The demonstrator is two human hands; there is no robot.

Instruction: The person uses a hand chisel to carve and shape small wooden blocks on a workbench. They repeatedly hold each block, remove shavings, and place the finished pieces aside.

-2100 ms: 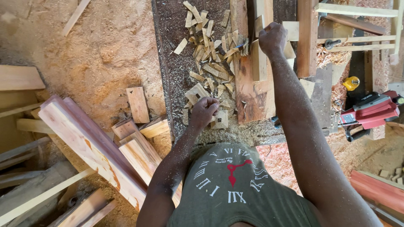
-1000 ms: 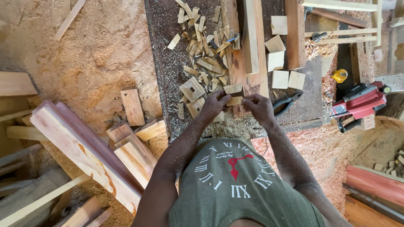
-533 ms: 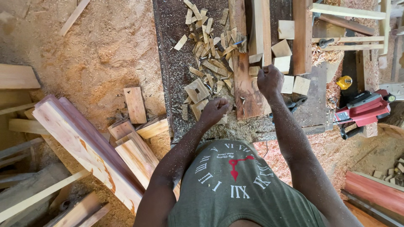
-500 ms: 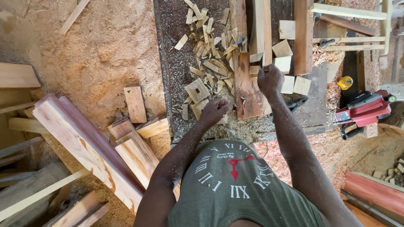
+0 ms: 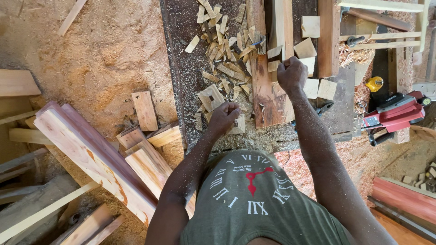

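Note:
My left hand (image 5: 222, 118) is curled near the front edge of the dark workbench (image 5: 181, 90), pinching a small pale wood offcut (image 5: 238, 125). Just beyond it lies a square offcut with a notch (image 5: 210, 97), and past that a heap of thin wood scraps (image 5: 222, 41). My right hand (image 5: 292, 75) is farther out, closed in a fist over a reddish plank (image 5: 265, 90). It grips a small wooden block that the fingers mostly hide. Pale square blocks (image 5: 313, 50) lie around that hand.
A red power tool (image 5: 395, 113) and a yellow tape measure (image 5: 375, 83) sit at the right. Long planks (image 5: 91, 154) and short boards (image 5: 144, 110) lie on the sawdust-covered floor at the left. More boards (image 5: 328, 36) run along the bench.
Both hands were together at the bench's front edge a second ago. My right hand has since reached away toward the square blocks, while my left hand stayed near the front.

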